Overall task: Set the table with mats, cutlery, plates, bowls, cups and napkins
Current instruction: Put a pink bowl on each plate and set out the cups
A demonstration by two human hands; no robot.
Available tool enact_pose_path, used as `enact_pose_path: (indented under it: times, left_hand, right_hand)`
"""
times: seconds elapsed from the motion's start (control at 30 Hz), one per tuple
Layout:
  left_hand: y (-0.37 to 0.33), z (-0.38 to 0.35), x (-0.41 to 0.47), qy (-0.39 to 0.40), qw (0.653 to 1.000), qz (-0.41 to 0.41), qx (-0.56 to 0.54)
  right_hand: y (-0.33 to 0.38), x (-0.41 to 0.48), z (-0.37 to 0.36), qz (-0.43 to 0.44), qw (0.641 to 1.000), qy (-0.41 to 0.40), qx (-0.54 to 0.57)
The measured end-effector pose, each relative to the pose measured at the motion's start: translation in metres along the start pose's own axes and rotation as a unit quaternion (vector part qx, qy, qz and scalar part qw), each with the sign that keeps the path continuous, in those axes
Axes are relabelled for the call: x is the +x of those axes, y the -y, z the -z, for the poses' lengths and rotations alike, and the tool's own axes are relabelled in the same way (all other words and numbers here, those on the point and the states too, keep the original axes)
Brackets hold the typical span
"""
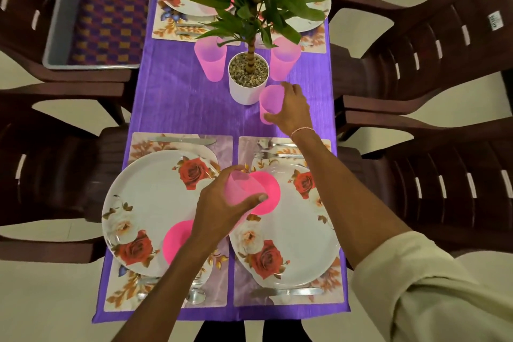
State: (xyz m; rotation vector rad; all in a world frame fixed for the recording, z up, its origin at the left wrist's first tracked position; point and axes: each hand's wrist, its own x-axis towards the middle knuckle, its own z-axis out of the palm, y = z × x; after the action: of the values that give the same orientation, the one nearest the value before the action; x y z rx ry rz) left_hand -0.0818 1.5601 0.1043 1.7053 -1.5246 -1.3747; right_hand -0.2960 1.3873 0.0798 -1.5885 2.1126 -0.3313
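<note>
Right hand [291,112] grasps pink cup [270,100], upright, just beside white plant pot [247,91] at its 4 o'clock; touching purple cloth [180,103] or not, cannot tell. Left hand [222,211] grips second pink cup [240,187], tilted, between near left plate [150,203] and near right plate [299,244], at 6 o'clock from pot.

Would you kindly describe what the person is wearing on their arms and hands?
The right arm wears a loose cream sleeve that leaves the forearm bare. A thin pinkish bracelet circles the wrist of the right hand. The left hand and forearm are bare, with no sleeve, ring or watch in view.
</note>
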Motion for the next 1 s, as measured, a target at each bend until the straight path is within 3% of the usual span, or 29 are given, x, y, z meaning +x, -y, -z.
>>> enact_pose_path:
  times: [0.07,0.13,0.17,0.2,0.27,0.33,0.43,0.53,0.77,1.0]
  left_hand:
    - [-0.001,0.003,0.005,0.008,1.000,0.002,-0.020]
    - [-0.002,0.010,0.012,0.013,0.998,0.008,-0.057]
    - [-0.004,0.013,0.017,0.016,0.997,0.009,-0.069]
    - [-0.005,0.017,0.022,0.026,0.997,0.008,-0.074]
    - [-0.006,0.022,0.033,0.048,0.997,0.000,-0.066]
    - [0.000,0.027,0.042,0.051,0.998,-0.025,-0.029]
    - [0.005,0.031,0.048,0.047,0.997,-0.047,0.040]
    - [0.006,0.042,0.042,-0.007,0.997,-0.059,0.057]
    - [0.025,0.063,0.071,-0.052,0.996,-0.066,0.041]
    - [0.026,0.082,0.125,-0.023,0.997,-0.074,0.029]
  right_hand:
    - [0.006,-0.011,0.002,-0.008,0.995,-0.083,0.049]
    - [0.016,-0.035,0.010,0.011,0.971,-0.166,0.172]
    - [0.023,-0.049,0.016,0.032,0.962,-0.150,0.224]
    - [0.030,-0.067,0.021,0.043,0.962,-0.081,0.256]
    - [0.042,-0.100,0.021,0.057,0.951,0.137,0.272]
    - [0.046,-0.125,0.008,0.077,0.941,0.233,0.234]
    - [0.043,-0.139,-0.012,0.025,0.947,0.166,0.274]
    - [0.051,-0.141,-0.027,-0.022,0.937,0.135,0.322]
    - [0.092,-0.107,-0.041,0.091,0.980,0.011,0.179]
    - [0.113,-0.049,-0.056,0.109,0.985,-0.049,0.122]
